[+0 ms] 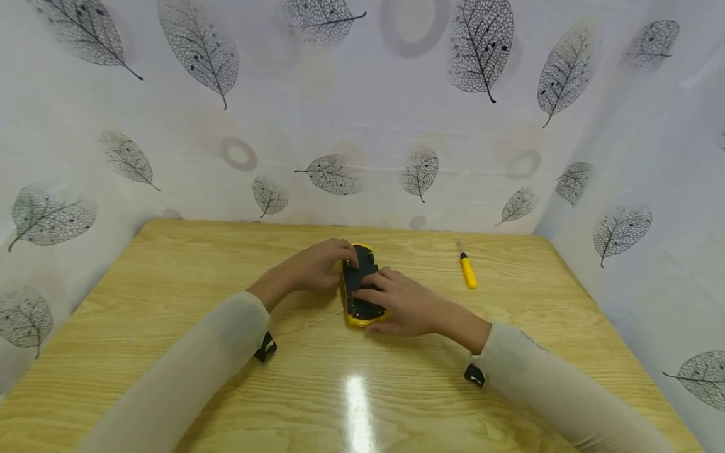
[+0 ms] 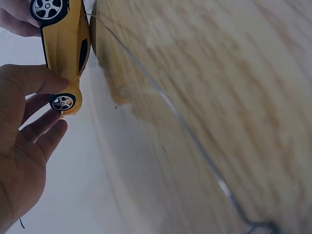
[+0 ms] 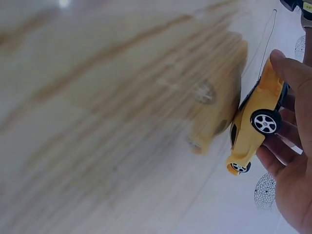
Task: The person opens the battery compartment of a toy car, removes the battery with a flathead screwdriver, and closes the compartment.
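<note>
A yellow toy car (image 1: pixel 355 277) lies upside down on the wooden table, its black underside facing up. My left hand (image 1: pixel 317 265) grips its far end, with fingers over the underside; in the left wrist view the thumb lies along the car's yellow side (image 2: pixel 63 53) near a wheel. At the near end my right hand (image 1: pixel 410 305) holds the car, its fingers spread over the underside. The right wrist view shows the thumb against the end of the yellow body (image 3: pixel 248 122). A thin pale strand (image 2: pixel 180 119) stretches between the car and the left wrist.
A screwdriver (image 1: pixel 468 274) with a yellow handle lies to the right of the car, tip pointing away. The light wood table (image 1: pixel 187 283) meets leaf-printed cloth (image 1: pixel 362 113) at the back and sides. Black devices hang at both wrists.
</note>
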The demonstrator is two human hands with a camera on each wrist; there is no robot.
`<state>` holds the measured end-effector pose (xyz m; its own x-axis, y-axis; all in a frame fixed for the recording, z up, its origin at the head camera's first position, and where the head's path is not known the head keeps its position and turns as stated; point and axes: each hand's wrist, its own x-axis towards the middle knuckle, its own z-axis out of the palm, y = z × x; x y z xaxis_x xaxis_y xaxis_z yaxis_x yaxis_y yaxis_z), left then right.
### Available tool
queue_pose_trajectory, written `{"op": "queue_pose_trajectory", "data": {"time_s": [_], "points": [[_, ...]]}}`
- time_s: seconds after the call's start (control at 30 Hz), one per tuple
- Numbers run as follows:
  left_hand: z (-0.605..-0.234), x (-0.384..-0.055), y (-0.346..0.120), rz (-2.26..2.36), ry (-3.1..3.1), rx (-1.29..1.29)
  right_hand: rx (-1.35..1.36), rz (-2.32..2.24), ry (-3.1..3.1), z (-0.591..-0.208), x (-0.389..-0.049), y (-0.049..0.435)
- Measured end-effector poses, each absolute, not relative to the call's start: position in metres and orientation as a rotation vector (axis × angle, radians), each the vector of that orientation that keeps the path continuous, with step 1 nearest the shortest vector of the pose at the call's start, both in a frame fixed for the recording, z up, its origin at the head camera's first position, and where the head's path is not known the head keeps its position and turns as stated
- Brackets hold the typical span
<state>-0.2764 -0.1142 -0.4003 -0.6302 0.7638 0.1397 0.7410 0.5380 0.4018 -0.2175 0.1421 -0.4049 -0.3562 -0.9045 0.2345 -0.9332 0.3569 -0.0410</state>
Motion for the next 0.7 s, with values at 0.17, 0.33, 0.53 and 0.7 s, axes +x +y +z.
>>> {"op": "queue_pose_trajectory", "data": {"time_s": [0.17, 0.33, 0.53, 0.7], "points": [[-0.4006, -0.2770, -0.1140, 0.677, 2.709, 1.337, 1.692, 0.247, -2.413, -0.4043, -0.2183, 0.1421], [-0.3982, -0.2761, -0.1139, 0.657, 2.712, 1.334, 1.689, 0.221, -2.394, -0.4046, -0.2181, 0.1392], [-0.3932, -0.2738, -0.1148, 0.632, 2.737, 1.302, 1.667, 0.187, -2.411, -0.4025, -0.2164, 0.1359], [-0.3917, -0.2713, -0.1163, 0.720, 2.766, 1.235, 1.654, 0.173, -2.402, -0.4024, -0.2162, 0.1347]]}}
